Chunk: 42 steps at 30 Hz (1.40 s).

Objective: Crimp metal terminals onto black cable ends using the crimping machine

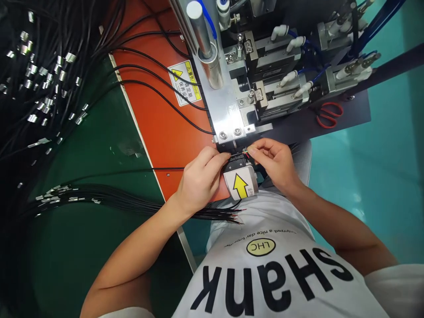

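Cable (168,168) (just one, black) is pinched by left hand (201,176) and, at its coloured wires (245,151), right hand (277,164).

Glossy teal floor (364,176), pale glare on it, beyond right hand (274,162); dark green tabletop (66,251), light-edged, outward of left hand (202,176)

Both hands (202,176) (275,163) on black cable (168,168)

Toward nine o'clock, the black cable (168,168) is showing a smooth, plastic-looking sheath. At ten, metal sleeves (70,57) are glinting above the smooth orange tabletop (142,106). Near twelve, the metal plate (228,112) is gleaming. Between two and three, the scissors (332,104) are showing plastic-looking handles. At three, the glossy floor (364,176) is reflecting light; at five, the shirt (274,274) is showing matt cloth.
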Each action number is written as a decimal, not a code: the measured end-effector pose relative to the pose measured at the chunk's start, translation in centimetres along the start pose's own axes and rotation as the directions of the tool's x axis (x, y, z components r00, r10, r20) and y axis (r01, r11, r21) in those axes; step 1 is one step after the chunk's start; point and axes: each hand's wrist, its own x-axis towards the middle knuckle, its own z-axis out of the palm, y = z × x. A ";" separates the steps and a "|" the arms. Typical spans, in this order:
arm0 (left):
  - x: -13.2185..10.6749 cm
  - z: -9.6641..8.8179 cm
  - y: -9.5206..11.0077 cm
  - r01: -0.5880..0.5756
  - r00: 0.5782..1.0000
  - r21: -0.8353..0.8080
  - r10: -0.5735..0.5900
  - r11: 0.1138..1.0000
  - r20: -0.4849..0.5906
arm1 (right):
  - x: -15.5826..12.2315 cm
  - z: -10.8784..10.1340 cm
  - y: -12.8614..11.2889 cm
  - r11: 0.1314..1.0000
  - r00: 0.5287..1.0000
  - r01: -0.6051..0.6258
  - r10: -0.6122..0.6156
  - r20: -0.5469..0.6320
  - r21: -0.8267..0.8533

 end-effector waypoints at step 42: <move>0.4 0.1 0.1 -0.064 0.996 0.116 0.056 0.991 0.064 | 0.1 0.3 0.5 0.989 0.992 0.109 -0.114 -0.047 -0.096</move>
